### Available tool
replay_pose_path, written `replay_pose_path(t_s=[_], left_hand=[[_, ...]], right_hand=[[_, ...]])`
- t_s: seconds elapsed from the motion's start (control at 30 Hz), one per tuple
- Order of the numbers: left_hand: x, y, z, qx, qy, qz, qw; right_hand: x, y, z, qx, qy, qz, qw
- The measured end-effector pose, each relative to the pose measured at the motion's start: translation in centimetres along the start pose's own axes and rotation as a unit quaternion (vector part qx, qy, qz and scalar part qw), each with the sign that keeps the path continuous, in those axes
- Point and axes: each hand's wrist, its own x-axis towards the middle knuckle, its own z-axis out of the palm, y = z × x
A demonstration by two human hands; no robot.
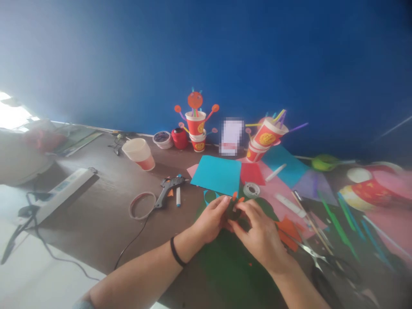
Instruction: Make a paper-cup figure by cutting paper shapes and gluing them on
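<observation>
My left hand (212, 219) is closed on a small dark green piece (232, 211) with orange tips on top. From the right, my right hand (257, 223) pinches at the same piece, its thumb and index finger close to the orange tips. The fingers hide much of the piece, and its exact shape is blurred. Under both hands lies dark green paper (225, 270). Just behind them are a blue sheet (217, 174) and a white tape roll (251, 190).
A glue gun (169, 189), a tape ring (131, 206) and a paper cup (139, 153) are on the left. Decorated stacked cups (195, 124) and more cups with straws (267, 135) stand behind. Scissors (317, 255), orange paper (288, 231) and pens lie right.
</observation>
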Motion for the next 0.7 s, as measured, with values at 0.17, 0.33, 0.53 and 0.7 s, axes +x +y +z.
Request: replay_pose_path(t_s=[0.17, 0.33, 0.53, 0.7], left_hand=[[0.0, 0.1, 0.0, -0.022, 0.016, 0.02, 0.999], [0.2, 0.4, -0.1, -0.042, 0.014, 0.0, 0.999], [0.1, 1.0, 0.2, -0.029, 0.027, 0.0, 0.999], [0.2, 1.5, 0.0, -0.016, 0.042, 0.012, 0.999]], right_hand=[[0.4, -0.5, -0.4, 0.007, -0.02, 0.008, 1.0], [0.8, -0.8, -0.8, 0.019, -0.022, 0.004, 1.0], [0.7, -1.0, -0.7, 0.05, -0.009, 0.012, 0.999], [1.7, 0.8, -3.2, 0.106, 0.226, 0.03, 0.968]])
